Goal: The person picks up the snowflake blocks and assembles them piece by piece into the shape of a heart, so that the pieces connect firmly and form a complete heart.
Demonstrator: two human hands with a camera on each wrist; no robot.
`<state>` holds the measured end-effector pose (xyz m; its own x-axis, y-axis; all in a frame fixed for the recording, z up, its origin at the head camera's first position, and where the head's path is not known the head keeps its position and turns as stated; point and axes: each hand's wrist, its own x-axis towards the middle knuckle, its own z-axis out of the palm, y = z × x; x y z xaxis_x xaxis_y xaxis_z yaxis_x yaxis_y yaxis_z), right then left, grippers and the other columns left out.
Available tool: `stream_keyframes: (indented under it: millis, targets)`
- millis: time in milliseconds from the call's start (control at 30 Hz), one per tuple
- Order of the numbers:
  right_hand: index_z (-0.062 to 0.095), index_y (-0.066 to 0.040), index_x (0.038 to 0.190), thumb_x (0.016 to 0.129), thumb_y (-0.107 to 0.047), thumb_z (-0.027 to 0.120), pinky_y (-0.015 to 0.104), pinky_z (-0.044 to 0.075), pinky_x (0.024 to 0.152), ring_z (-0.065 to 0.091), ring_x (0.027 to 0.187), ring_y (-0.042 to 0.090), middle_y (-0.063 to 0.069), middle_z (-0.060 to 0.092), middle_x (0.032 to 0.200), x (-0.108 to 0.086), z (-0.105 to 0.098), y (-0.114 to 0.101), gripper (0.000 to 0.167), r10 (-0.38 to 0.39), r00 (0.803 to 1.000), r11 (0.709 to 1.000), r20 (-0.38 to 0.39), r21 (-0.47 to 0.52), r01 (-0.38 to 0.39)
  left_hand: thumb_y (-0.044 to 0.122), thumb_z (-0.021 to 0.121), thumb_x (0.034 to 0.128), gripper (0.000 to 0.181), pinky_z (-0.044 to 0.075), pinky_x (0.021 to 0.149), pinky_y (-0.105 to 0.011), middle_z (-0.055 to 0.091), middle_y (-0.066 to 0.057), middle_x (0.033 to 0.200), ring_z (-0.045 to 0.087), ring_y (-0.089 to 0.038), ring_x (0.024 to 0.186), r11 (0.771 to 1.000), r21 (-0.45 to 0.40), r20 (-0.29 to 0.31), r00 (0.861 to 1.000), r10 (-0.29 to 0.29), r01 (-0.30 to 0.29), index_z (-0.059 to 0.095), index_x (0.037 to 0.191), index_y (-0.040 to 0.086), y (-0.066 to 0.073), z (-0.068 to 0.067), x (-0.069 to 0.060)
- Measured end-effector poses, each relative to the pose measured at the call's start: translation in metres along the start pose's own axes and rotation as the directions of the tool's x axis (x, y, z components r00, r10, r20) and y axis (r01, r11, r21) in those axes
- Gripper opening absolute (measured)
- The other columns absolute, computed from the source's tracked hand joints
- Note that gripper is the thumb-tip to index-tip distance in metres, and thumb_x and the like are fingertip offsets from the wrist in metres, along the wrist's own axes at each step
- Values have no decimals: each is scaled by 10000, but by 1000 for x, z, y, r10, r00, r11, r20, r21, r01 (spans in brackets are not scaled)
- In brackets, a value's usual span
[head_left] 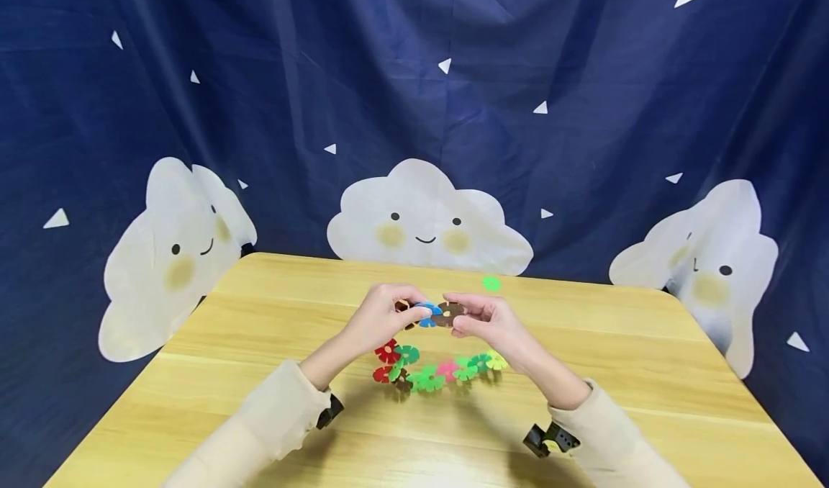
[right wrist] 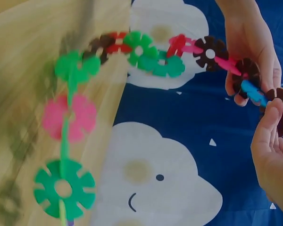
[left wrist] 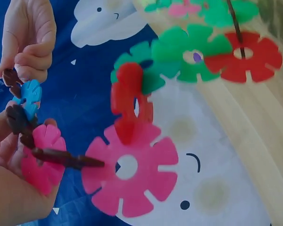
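Observation:
A chain of interlocking plastic snowflake discs hangs between and below both hands. My left hand (head_left: 382,317) grips the chain beside a blue disc (head_left: 427,314), with a brown disc (right wrist: 246,75) against its fingers. My right hand (head_left: 495,326) pinches another brown disc (head_left: 448,314) that joins the blue one. From the left hand the chain runs down through pink discs (left wrist: 127,167), red discs (head_left: 386,350) and green discs (head_left: 427,378). It continues to a yellow disc (head_left: 496,360) below the right hand, whose wrist partly hides that end.
A single light green disc (head_left: 491,283) lies near the far edge of the wooden table (head_left: 214,373). Behind the table hangs a dark blue curtain (head_left: 388,78) with white clouds. A black wrist camera mount (head_left: 550,439) sits on the right sleeve.

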<state>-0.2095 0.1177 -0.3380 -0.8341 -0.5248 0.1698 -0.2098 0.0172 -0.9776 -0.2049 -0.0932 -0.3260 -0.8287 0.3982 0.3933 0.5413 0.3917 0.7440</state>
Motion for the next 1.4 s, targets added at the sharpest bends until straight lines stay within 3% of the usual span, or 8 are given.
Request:
stream_keyframes:
  millis: [167, 333, 600, 733, 900, 1033, 1233, 1400]
  targets:
    - [479, 123, 1220, 865, -59, 601, 224, 508, 706, 604, 753, 46, 64, 596, 872, -6, -4, 3, 417, -136, 990, 979, -28, -154, 130, 110, 603, 873, 115, 474, 525, -206, 652, -52, 751, 502, -77, 539, 999, -14, 38, 998, -52, 53, 688, 848, 37, 2, -1, 1]
    - [624, 97, 991, 835, 10, 610, 218, 504, 630, 605, 734, 20, 199, 646, 872, -9, -3, 7, 179, -321, 947, 898, -32, -328, 293, 132, 584, 890, 134, 407, 445, -212, 630, -35, 729, 448, -89, 484, 995, -41, 97, 992, -84, 88, 679, 861, 42, -1, -3, 2]
    - [658, 76, 898, 803, 38, 627, 211, 514, 614, 623, 717, 18, 195, 663, 827, -6, 0, 12, 107, -384, 921, 862, -64, -382, 333, 214, 427, 974, 305, 459, 654, -283, 629, -99, 882, 516, -173, 700, 993, -53, 183, 978, -97, 109, 636, 1061, 9, -7, -10, 9]
    - [661, 71, 892, 800, 40, 627, 229, 520, 604, 629, 712, 25, 185, 670, 818, -4, 1, 12, 103, -391, 918, 853, -58, -399, 338, 277, 458, 958, 335, 481, 800, -329, 641, -85, 1020, 583, -179, 877, 994, 7, 263, 958, -110, 112, 605, 1139, 37, -7, -15, 13]
    - [665, 59, 891, 803, 34, 625, 231, 518, 596, 635, 709, 44, 171, 676, 811, -2, 4, 11, 100, -419, 907, 832, -47, -419, 363, 275, 583, 883, 345, 494, 720, -260, 666, -39, 927, 616, -119, 770, 997, 59, 406, 911, -72, 52, 607, 1126, 32, -3, -18, 22]
    - [641, 72, 871, 812, 46, 609, 262, 534, 617, 643, 723, 51, 198, 667, 813, -1, 6, 12, 73, -433, 901, 837, -41, -391, 384, 271, 625, 851, 296, 465, 633, -223, 654, 11, 866, 560, -107, 664, 998, 59, 451, 892, -44, 19, 651, 1055, 58, -1, -13, 26]
    - [610, 74, 855, 822, 42, 597, 260, 535, 637, 640, 735, 32, 216, 658, 817, -1, 7, 14, 48, -413, 910, 855, -39, -362, 373, 262, 655, 829, 227, 451, 614, -226, 644, 50, 821, 528, -106, 655, 999, 35, 412, 910, -47, 35, 680, 985, 99, -4, -5, 24]
    - [601, 96, 933, 866, 8, 561, 290, 536, 679, 657, 742, 120, 247, 640, 842, -1, 1, 19, 118, -363, 932, 897, -17, -279, 344, 255, 654, 831, 237, 478, 672, -244, 663, 23, 894, 555, -130, 742, 999, 8, 402, 915, -41, 41, 687, 979, 72, -10, -6, 22]
